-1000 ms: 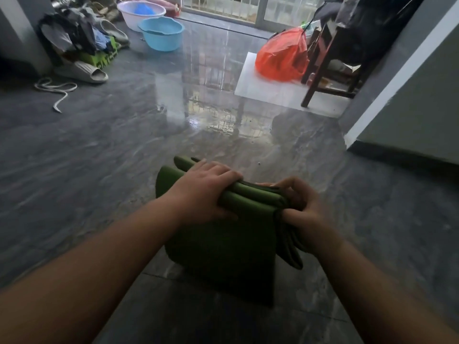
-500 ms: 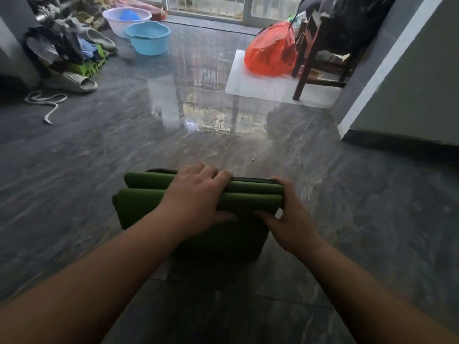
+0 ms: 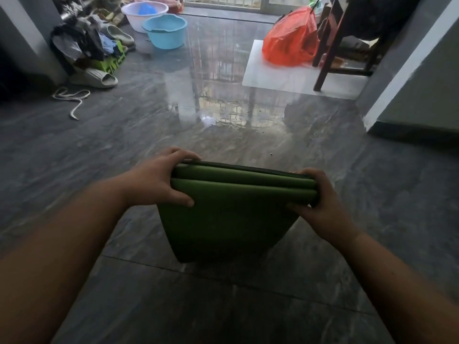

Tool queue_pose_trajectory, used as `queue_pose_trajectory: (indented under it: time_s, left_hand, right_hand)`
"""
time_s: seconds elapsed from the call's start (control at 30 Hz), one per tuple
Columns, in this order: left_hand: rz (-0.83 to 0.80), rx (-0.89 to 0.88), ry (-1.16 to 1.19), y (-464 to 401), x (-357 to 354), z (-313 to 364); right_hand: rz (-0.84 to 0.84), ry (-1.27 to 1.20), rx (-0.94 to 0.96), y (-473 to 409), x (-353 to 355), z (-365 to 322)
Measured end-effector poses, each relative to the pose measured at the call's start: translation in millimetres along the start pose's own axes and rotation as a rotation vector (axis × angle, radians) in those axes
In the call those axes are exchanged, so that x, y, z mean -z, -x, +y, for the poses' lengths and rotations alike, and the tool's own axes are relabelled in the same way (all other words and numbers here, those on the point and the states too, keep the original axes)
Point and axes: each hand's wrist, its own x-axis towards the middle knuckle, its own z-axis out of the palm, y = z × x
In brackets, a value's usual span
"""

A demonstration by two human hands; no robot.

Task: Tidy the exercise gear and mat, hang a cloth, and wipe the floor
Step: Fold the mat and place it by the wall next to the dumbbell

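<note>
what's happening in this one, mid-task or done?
Mid-task. A person holds a folded green mat upright, off the dark tiled floor, with both hands: the left hand grips its left end, the right hand its right end, fingers curled over the folded layers. The mat is not put away yet. Further off, a blue basin, slippers and a red bag sit on the floor, which shines as if wet near the window.
</note>
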Motion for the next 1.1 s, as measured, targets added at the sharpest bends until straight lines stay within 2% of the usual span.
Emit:
queue_pose_trajectory:
  time_s: [0.17, 0.23, 0.33, 0.4, 0.47, 0.6, 0.77, 0.83, 0.93, 1.0, 1.1]
  left_hand:
    - [0.121, -0.036, 0.287, 5, -17, -14]
    - [0.196, -0.032, 0.41, 5, -29, -17]
    - [0.328, 0.029, 0.626, 1, -48, -16]
    - [0.373, 0.092, 0.851, -3, -54, -12]
    - [0.391, 0.106, 0.97, -9, -55, -5]
    - [0.412, 0.092, 0.893, -9, -54, 7]
    - [0.311, 0.054, 0.517, 4, -55, 6]
    - [0.394, 0.042, 0.543, 7, -60, 8]
    - [0.675, 0.001, 0.683, 9, -65, 15]
    - [0.787, -0.036, 0.658, 9, -66, 21]
    - [0.679, -0.061, 0.655, 7, -74, 19]
  right_hand:
    - [0.002, -0.03, -0.134, -2, 21, 8]
    - [-0.014, -0.117, -0.175, -5, 23, 9]
    - [-0.008, -0.311, -0.257, -10, 18, 2]
    - [0.029, -0.361, -0.285, -17, 13, -1]
    - [0.082, -0.378, -0.301, -21, 9, 0]
    - [0.191, -0.333, -0.275, -20, 3, -1]
    - [0.351, -0.216, -0.23, -15, -4, -8]
    - [0.357, -0.213, -0.222, -17, -3, -12]
    - [0.34, -0.285, -0.201, -16, 1, -19]
    - [0.336, -0.343, -0.183, -11, 3, -22]
    - [0.343, -0.328, -0.207, 9, -5, -9]
